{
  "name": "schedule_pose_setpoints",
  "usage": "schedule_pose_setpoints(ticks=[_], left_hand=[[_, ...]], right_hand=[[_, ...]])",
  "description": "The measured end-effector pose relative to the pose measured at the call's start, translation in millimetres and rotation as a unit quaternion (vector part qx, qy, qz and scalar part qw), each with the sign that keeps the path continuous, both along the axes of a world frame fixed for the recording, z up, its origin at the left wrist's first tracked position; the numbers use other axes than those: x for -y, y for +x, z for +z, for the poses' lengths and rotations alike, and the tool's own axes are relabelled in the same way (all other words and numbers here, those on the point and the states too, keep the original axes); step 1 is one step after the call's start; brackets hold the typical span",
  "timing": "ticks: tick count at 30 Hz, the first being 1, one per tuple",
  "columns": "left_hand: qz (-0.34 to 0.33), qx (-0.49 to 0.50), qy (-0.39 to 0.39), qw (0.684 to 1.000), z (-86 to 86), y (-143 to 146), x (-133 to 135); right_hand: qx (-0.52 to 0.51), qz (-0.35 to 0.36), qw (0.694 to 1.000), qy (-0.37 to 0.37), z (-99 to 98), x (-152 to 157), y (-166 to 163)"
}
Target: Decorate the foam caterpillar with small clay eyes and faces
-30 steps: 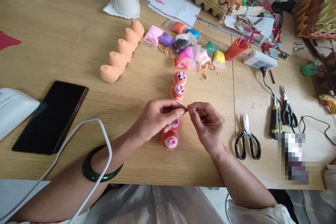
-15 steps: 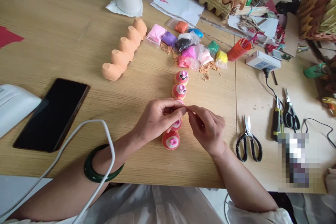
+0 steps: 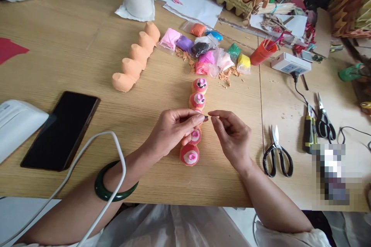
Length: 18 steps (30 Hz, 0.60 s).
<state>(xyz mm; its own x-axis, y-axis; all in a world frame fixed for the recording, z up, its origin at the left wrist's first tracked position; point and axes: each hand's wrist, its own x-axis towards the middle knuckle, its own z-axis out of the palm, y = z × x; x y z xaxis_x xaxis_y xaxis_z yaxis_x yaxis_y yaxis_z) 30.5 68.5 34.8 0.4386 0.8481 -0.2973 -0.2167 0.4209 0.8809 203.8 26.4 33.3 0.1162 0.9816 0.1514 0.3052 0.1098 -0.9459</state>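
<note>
My left hand (image 3: 174,129) pinches a small piece of black clay (image 3: 206,117) between thumb and forefinger, its dark end poking past the fingertips. Just to the right, my right hand (image 3: 235,137) has thumb and forefinger drawn together, a short gap from the black piece; whether a tiny bit sits between them is too small to tell. Beneath my hands lies a row of pink-and-white clay-covered egg-carton cups (image 3: 189,155) with bright pink ring-shaped noses. The two far cups carry black details. My left hand hides the middle of the row.
Bags of coloured clay (image 3: 199,49) lie beyond the row, near a bare orange egg-carton strip (image 3: 135,58). Scissors (image 3: 276,152) rest at the right, by a power strip (image 3: 290,64). A phone (image 3: 60,131) is at left; a white cable (image 3: 123,158) crosses over my left forearm.
My fingertips, which were touching, have come apart, with my right hand shifting slightly right. The black clay piece now shows at my left fingertips.
</note>
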Motion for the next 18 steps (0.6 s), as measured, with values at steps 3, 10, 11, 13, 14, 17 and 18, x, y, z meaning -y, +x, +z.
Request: schedule_pose_setpoints(ticks=[3, 10, 11, 13, 14, 17, 18], left_hand=[[-0.004, 0.004, 0.006, 1.000, -1.6, 0.1, -0.1], [0.000, -0.069, 0.103, 0.992, 2.2, -1.0, 2.4], [0.008, -0.081, 0.121, 0.989, 3.5, -0.9, 3.0], [0.023, -0.101, 0.148, 0.984, 5.9, -0.3, 4.2], [0.027, -0.107, 0.153, 0.982, 6.7, 0.2, 4.6], [0.025, -0.104, 0.138, 0.985, 6.8, 1.3, 5.0], [0.022, -0.099, 0.128, 0.987, 6.1, 1.4, 4.8]], right_hand=[[-0.072, 0.001, 0.997, -0.041, -0.2, -0.8, -1.1], [-0.100, 0.014, 0.994, -0.048, -2.9, -0.4, -3.5], [-0.102, 0.011, 0.993, -0.052, -3.0, -0.4, -3.8], [-0.112, 0.006, 0.992, -0.064, -2.9, -0.9, -4.1], [-0.120, 0.004, 0.990, -0.070, -2.9, -1.3, -4.2], [-0.139, 0.002, 0.987, -0.083, -2.9, -2.9, -4.3], [-0.143, 0.001, 0.986, -0.083, -3.0, -3.4, -4.4]])
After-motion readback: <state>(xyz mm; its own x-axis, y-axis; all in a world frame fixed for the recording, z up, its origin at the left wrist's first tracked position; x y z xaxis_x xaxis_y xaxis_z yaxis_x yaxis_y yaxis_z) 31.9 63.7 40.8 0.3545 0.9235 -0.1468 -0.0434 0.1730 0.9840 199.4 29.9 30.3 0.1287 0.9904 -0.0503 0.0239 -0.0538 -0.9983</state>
